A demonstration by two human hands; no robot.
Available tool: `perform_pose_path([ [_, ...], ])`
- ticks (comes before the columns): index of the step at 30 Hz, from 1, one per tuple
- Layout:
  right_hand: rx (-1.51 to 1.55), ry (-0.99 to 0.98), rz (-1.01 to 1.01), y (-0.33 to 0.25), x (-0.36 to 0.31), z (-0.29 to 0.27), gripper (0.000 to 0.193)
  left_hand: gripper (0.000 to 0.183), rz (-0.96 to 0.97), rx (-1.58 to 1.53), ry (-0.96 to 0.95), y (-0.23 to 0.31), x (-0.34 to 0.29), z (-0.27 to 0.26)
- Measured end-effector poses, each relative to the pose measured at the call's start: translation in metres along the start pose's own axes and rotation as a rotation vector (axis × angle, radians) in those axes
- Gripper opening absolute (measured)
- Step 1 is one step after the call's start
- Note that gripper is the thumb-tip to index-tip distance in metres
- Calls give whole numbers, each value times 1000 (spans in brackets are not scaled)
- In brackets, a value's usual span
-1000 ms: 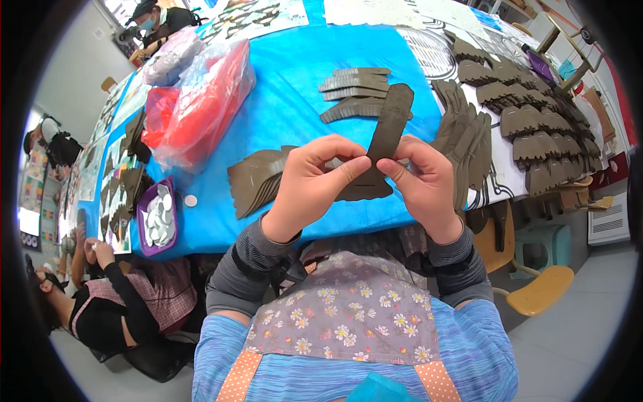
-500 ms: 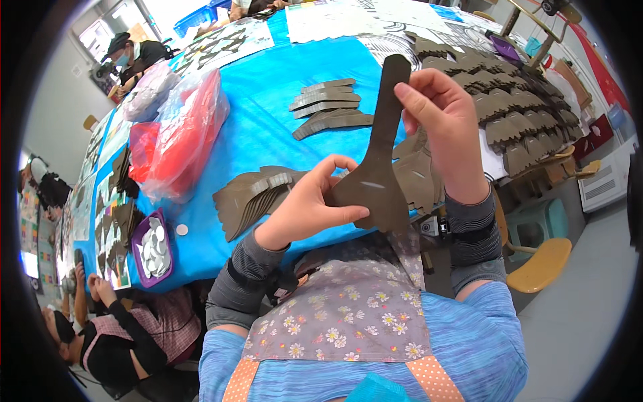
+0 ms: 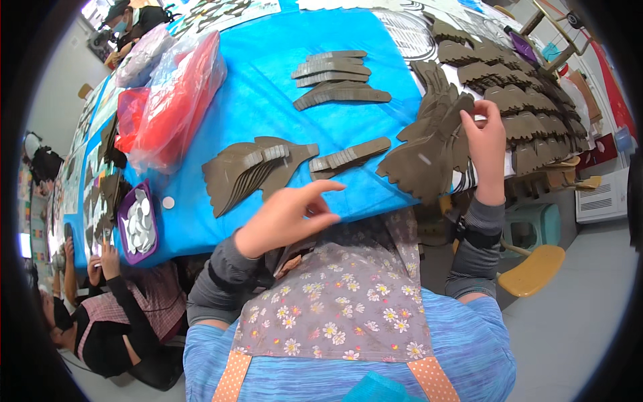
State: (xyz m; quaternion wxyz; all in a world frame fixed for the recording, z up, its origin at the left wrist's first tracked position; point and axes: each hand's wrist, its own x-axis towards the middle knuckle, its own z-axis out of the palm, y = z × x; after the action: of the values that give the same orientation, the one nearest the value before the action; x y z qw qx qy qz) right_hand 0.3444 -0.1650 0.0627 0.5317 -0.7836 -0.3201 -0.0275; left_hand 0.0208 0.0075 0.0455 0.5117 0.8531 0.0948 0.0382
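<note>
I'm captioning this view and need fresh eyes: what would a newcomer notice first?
Probably the bright red plastic bag, left of centre on the blue table cover. Next, the right hand at the narrow end of a dark brown fan-shaped piece, with rows of brown pieces farther right. The purple basket of white discs also stands out, near the cover's front edge at left.

A broad lane of bare blue tablecloth (image 3: 258, 77) runs forward between the red plastic bag (image 3: 181, 97) and the stacked brown strips (image 3: 335, 67); a narrower band crosses below those strips. Fanned brown cutouts (image 3: 231, 175) block the left hand (image 3: 288, 218); a heap of cutouts (image 3: 418, 157) crowds the right hand (image 3: 485, 130).
</note>
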Motion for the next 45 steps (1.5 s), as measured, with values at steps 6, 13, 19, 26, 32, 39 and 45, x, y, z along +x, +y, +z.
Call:
perform_pose_path([
  [6,-223,-253,-548,-1,-37,62,16,26,84,505,607,-43,-37,-44],
  [13,-122,-590,-644,6,-45,108,12,33,-22,703,595,-76,-47,-58],
  [19,-71,-619,-574,-6,-42,108,12,37,-107,563,653,-84,-50,-63],
  [26,-121,-691,-564,-5,-46,103,13,32,-6,657,733,-96,-54,-63],
  [32,-196,-709,-564,-19,-52,94,15,25,-43,615,708,-90,-59,-57],
  [39,-187,-726,-486,-19,-52,82,17,30,-11,600,684,-80,-58,-57],
  [45,176,-576,-172,-17,-58,78,14,32,-4,517,639,-84,-69,-60],
])
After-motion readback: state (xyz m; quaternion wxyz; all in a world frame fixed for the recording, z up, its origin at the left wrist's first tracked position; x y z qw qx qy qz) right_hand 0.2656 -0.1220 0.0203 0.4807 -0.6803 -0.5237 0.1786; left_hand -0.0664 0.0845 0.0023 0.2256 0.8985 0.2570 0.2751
